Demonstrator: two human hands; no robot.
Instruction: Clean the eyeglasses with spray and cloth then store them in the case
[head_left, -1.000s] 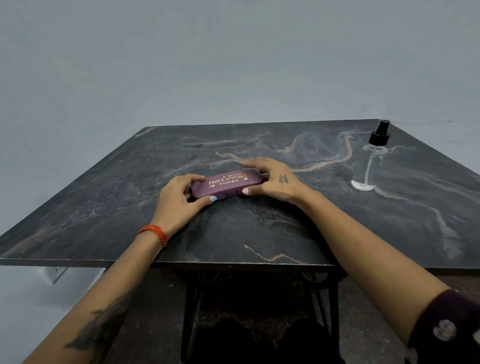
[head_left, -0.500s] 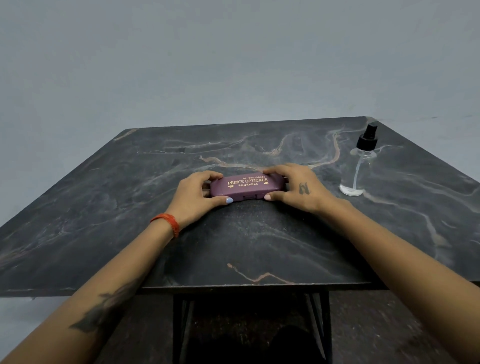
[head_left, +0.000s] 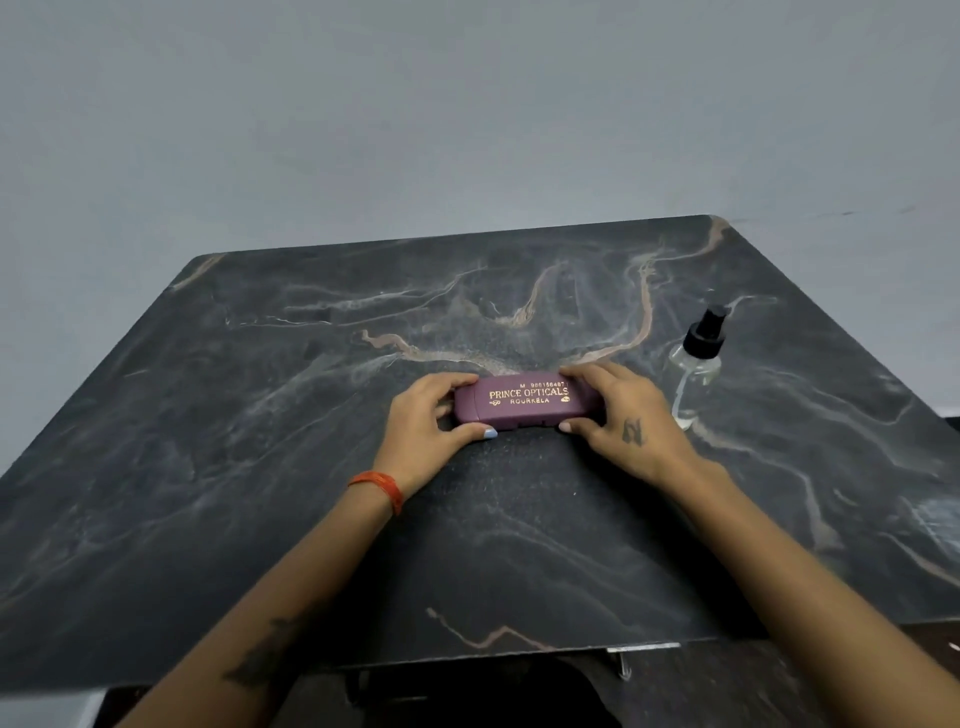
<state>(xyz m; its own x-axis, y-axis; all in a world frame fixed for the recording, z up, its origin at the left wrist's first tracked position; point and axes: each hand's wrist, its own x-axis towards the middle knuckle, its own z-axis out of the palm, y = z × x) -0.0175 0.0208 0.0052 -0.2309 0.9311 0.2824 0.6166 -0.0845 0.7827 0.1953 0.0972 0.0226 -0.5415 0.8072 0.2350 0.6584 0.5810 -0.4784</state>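
Observation:
A maroon eyeglass case (head_left: 524, 401) with gold lettering lies closed on the dark marble table (head_left: 260, 467), near its middle. My left hand (head_left: 423, 421) grips the case's left end, thumb on the near side and fingers over the far edge. My right hand (head_left: 626, 415) grips the right end the same way. A clear spray bottle (head_left: 696, 371) with a black pump top stands upright just right of my right hand. No eyeglasses or cloth are in view.
The table's near edge (head_left: 467, 660) runs across the bottom, with a dark metal frame beneath it. A plain grey wall (head_left: 467, 130) stands behind the table's far edge.
The view has tilted down and shifted, so case and bottle sit lower and more central in frame. Both hands keep the same hold on the closed case.

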